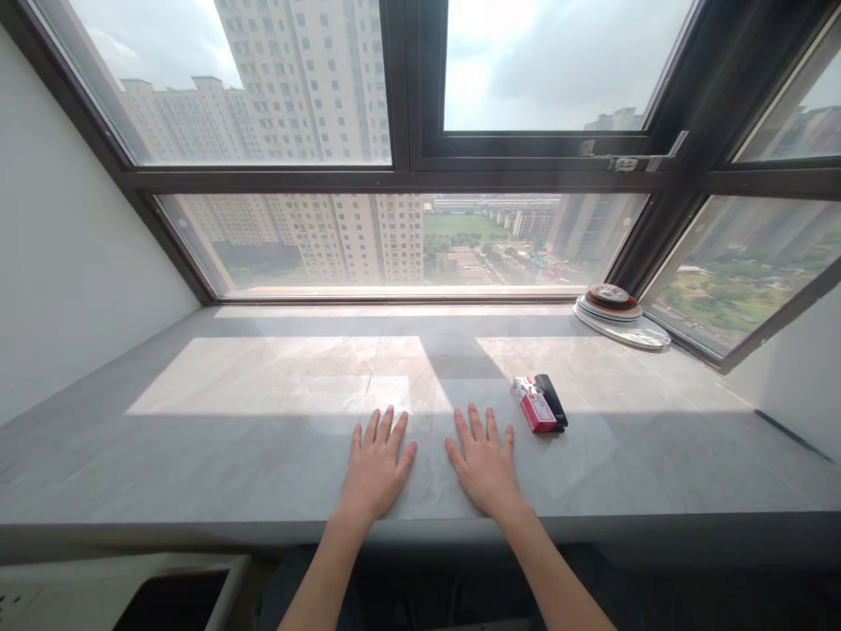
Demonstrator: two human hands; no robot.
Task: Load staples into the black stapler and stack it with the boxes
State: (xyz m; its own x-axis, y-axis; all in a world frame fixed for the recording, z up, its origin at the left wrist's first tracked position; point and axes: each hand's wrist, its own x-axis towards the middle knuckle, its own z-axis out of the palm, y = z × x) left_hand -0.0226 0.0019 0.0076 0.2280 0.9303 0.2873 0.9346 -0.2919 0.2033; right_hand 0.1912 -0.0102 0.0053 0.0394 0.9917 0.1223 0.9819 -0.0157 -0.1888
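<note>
My left hand [377,469] lies flat, palm down, on the grey stone window sill [216,464], with its fingers spread and nothing in it. To its right, my right hand [484,464] also rests palm down with the fingers apart, holding nothing. A red and white small box [537,407] sits a short way to the right of my right hand, untouched. Right against the box lies a black stapler [551,402].
A stack of round plates or lids [621,326] stands in the far right corner by the window frame [407,181]. White walls [79,228] bound the sill on both sides. Its front edge [434,530] runs under my wrists. A white unit [72,596] is below left.
</note>
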